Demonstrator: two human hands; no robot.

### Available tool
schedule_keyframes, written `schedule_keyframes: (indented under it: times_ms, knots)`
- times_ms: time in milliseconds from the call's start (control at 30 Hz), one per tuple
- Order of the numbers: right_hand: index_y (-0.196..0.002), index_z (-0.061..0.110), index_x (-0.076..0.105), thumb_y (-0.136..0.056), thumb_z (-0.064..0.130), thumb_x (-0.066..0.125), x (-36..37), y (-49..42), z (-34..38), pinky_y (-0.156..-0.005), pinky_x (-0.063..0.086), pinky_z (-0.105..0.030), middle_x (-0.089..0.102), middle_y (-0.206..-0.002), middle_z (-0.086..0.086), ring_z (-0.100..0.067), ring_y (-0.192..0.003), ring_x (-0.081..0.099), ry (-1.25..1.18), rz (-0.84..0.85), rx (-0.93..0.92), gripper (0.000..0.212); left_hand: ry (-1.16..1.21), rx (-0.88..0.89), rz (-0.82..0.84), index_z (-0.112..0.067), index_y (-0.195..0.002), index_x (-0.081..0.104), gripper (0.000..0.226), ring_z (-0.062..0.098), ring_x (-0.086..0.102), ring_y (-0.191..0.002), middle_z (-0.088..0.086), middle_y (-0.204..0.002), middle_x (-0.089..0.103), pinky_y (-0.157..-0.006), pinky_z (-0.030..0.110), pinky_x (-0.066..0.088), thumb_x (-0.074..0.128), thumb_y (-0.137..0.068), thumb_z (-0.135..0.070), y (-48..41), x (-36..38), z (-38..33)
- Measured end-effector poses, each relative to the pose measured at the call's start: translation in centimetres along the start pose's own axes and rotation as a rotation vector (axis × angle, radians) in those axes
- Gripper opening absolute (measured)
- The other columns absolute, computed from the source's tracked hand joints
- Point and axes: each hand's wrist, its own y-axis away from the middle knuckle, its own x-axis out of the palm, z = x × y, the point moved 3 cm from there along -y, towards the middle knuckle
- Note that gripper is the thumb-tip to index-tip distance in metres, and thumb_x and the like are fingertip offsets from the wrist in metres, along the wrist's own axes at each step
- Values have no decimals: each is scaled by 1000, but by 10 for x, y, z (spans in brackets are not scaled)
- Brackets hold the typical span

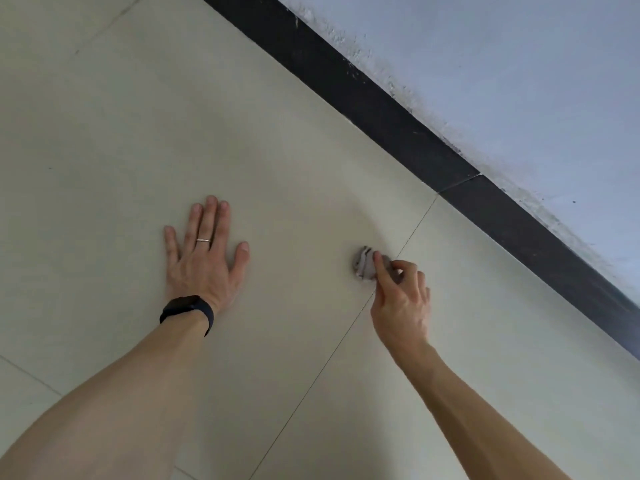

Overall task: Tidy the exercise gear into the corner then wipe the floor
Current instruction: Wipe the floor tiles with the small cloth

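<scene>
Two bare forearms reach in from the bottom edge, both cut off by the frame. Left hand (202, 258) lies flat on the floor (277, 133), palm down, fingers straight and spread, its grip apart and holding nothing; it wears a thin metal ring (203, 240) and a dark matte wristband (187, 311). Right hand (401, 299) has its grip clamped on a small crumpled grey cloth (363, 265), pinched against the floor just beside a thin grout line (346, 341); the fingers hide part of the cloth. Smooth pale cream tiles have a faint sheen. A black skirting strip (381, 112) runs diagonally along the floor's far edge, under a pale blue-grey wall (519, 64) with rough, scuffed paint at its foot
</scene>
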Motion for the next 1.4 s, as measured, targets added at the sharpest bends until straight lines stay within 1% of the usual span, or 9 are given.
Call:
schedule_keyframes:
  times_ms: [167,267,400,533,633,767,900,1233,1400]
  knots:
    - [-136,27,60,-70,2,70,6,99,48,-68,46,-33,53,-116,-4,-25,-89,59,-48,207,-235,71,-1,-1,16,-30,-159,-3,68,12,-4,-154,-10,-167,-4,-123,53,-1,26,-101,-50,-2,-2,-2]
    - [-134,30,61,-73,3,71,2,65,35,-68,45,-34,55,-114,-3,-24,-85,57,-5,177,-358,68,8,-9,6,-30,-159,-3,68,11,-5,-153,-10,-167,-5,-123,52,-2,28,-101,-50,-3,-2,-1]
    - [-129,24,65,-81,0,68,-8,-62,-5,-68,44,-40,57,-109,-10,-31,-85,56,89,18,-99,54,14,-15,-17,-30,-159,-2,67,11,-3,-154,-10,-167,-3,-123,52,-2,23,-101,-51,-1,3,2]
    - [-129,27,64,-96,5,56,-15,-159,-2,-77,49,-39,63,-118,-7,-34,-97,59,102,70,-41,40,2,-1,-33,-29,-159,-2,69,10,-4,-153,-11,-167,-5,-123,51,-3,16,-98,-54,-2,1,2]
    - [-132,29,63,-98,4,52,-10,-177,2,-81,47,-37,63,-128,-2,-33,-107,56,12,13,5,43,2,1,-31,-30,-159,-2,69,9,-6,-153,-11,-167,-6,-123,50,-2,16,-98,-55,-2,1,3]
    - [-139,25,57,-91,-4,51,-7,-148,-32,-95,43,-49,57,-138,-2,-34,-118,50,41,-38,54,56,-2,1,-27,-31,-159,-4,69,7,-9,-152,-13,-166,-9,-123,50,-2,15,-98,-56,-2,2,1]
    - [-139,22,56,-93,3,52,-19,-113,-71,-95,36,-48,59,-131,-4,-32,-119,44,137,-43,165,50,-12,7,-20,-31,-159,-5,69,9,-7,-153,-13,-166,-9,-123,50,-3,14,-98,-57,-2,3,0]
    - [-130,17,66,-75,-14,70,0,63,-44,-64,54,-40,64,-111,-5,-32,-96,54,-99,-49,-27,62,-99,-33,24,-32,-158,-11,65,10,-10,-153,-11,-166,-12,-123,50,-5,12,-101,-55,4,-8,-6]
    - [-129,18,66,-65,-15,69,5,128,-12,-60,53,-38,61,-111,-5,-31,-92,53,-134,-17,-137,72,-122,-111,44,-32,-158,-7,59,16,-9,-154,-4,-167,-9,-122,54,-7,6,-103,-48,36,-1,-23]
